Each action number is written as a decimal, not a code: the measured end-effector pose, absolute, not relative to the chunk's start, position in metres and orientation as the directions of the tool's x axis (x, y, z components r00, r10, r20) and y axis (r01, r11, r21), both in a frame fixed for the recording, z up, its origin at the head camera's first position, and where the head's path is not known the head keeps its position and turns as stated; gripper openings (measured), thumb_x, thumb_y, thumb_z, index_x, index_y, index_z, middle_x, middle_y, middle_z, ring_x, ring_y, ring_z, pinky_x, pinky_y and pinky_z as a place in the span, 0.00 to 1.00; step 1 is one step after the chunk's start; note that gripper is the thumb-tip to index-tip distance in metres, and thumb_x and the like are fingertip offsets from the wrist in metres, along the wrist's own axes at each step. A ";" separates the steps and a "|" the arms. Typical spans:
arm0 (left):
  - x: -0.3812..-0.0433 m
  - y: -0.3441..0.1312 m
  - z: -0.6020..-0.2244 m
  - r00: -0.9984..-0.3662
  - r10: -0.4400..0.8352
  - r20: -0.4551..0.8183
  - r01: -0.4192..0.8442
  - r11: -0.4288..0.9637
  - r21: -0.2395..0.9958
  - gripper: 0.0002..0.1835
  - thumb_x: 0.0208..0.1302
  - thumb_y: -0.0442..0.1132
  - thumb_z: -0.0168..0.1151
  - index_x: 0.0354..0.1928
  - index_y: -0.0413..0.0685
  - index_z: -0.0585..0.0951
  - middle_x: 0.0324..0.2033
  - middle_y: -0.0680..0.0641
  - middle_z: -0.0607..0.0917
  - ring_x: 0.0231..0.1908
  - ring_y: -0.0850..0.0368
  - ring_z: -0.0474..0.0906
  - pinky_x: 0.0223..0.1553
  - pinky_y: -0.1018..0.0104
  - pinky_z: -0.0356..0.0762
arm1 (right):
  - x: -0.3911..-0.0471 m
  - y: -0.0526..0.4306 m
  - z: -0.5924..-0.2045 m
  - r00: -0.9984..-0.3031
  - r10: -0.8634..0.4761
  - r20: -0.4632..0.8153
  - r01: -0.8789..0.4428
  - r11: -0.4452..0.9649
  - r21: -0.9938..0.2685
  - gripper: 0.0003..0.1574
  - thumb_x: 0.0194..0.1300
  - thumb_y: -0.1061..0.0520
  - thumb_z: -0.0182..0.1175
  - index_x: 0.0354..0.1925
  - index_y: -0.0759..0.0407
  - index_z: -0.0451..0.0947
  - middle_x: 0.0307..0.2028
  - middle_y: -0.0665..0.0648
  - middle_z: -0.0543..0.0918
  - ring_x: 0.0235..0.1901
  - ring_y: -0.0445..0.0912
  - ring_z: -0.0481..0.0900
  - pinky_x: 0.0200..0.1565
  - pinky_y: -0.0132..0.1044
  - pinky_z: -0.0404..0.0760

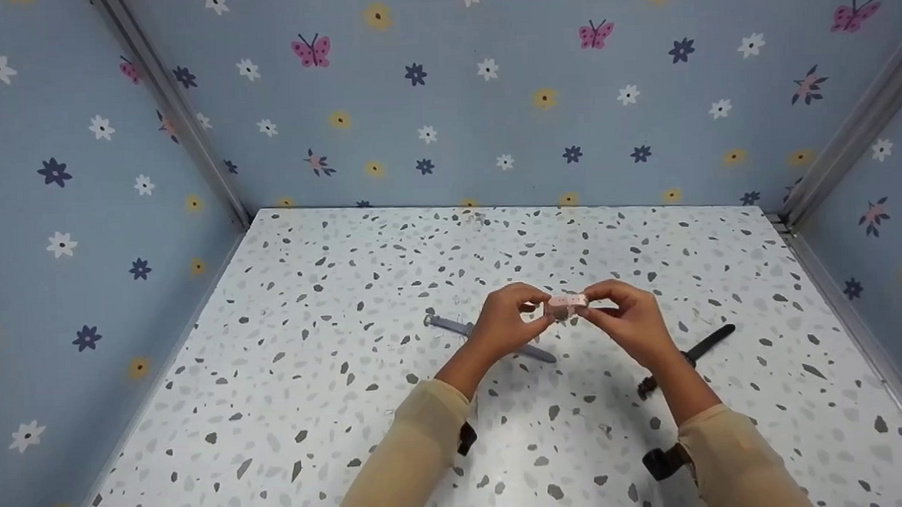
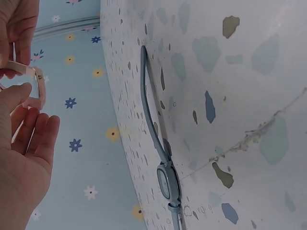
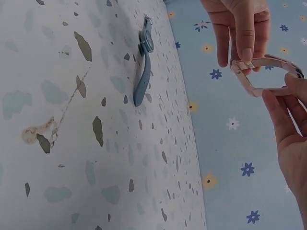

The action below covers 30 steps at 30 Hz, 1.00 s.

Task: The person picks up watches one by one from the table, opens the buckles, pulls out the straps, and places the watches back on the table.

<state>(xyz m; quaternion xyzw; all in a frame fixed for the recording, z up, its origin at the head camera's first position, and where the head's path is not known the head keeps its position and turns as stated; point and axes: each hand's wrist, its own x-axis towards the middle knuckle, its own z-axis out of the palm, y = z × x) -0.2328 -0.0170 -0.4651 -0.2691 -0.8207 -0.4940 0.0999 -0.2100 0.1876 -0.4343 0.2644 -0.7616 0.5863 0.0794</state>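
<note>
A pink wristwatch (image 1: pixel 565 303) is held up above the table between both hands, its strap bent into a loop, as the right wrist view shows. My left hand (image 1: pixel 507 319) pinches one side of the watch between thumb and fingers. From the other side, my right hand (image 1: pixel 629 315) pinches the strap (image 3: pixel 273 60) with its thumb and fingertips. Below the left hand lies a grey-blue watch (image 2: pixel 168 182), its strap stretched out on the table and partly covered by that hand in the head view. A black-strapped watch (image 1: pixel 709 342) lies under the right forearm, its middle partly hidden.
The white speckled table (image 1: pixel 310 288) is bounded by blue walls (image 1: pixel 490 94) printed with flowers and butterflies. Metal posts (image 1: pixel 184 120) stand at its back corners. Both wrists wear dark cameras (image 1: pixel 661 464) below the sleeves.
</note>
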 end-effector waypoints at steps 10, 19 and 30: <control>-0.232 -0.015 -0.454 -0.776 0.354 0.522 0.631 0.423 0.651 0.16 0.52 0.44 0.64 0.43 0.49 0.81 0.39 0.54 0.81 0.41 0.67 0.74 0.42 0.78 0.70 | -0.228 0.186 -0.455 -0.839 -0.331 0.433 -0.527 0.288 -0.800 0.11 0.53 0.59 0.62 0.38 0.54 0.78 0.38 0.52 0.78 0.40 0.45 0.77 0.38 0.34 0.79; -0.230 -0.015 -0.451 -0.726 0.397 0.562 0.688 0.416 0.595 0.09 0.54 0.42 0.63 0.37 0.50 0.82 0.30 0.57 0.80 0.32 0.66 0.74 0.37 0.79 0.70 | -0.214 0.172 -0.435 -0.820 -0.339 0.460 -0.561 0.322 -0.762 0.10 0.51 0.68 0.62 0.36 0.62 0.79 0.36 0.57 0.79 0.38 0.48 0.78 0.36 0.33 0.79; -0.230 -0.016 -0.457 -0.777 0.370 0.510 0.627 0.368 0.687 0.08 0.53 0.42 0.63 0.36 0.51 0.82 0.29 0.58 0.79 0.31 0.68 0.74 0.35 0.79 0.72 | -0.206 0.169 -0.427 -0.851 -0.335 0.405 -0.512 0.358 -0.781 0.10 0.52 0.68 0.61 0.37 0.64 0.77 0.36 0.57 0.79 0.39 0.48 0.77 0.38 0.34 0.79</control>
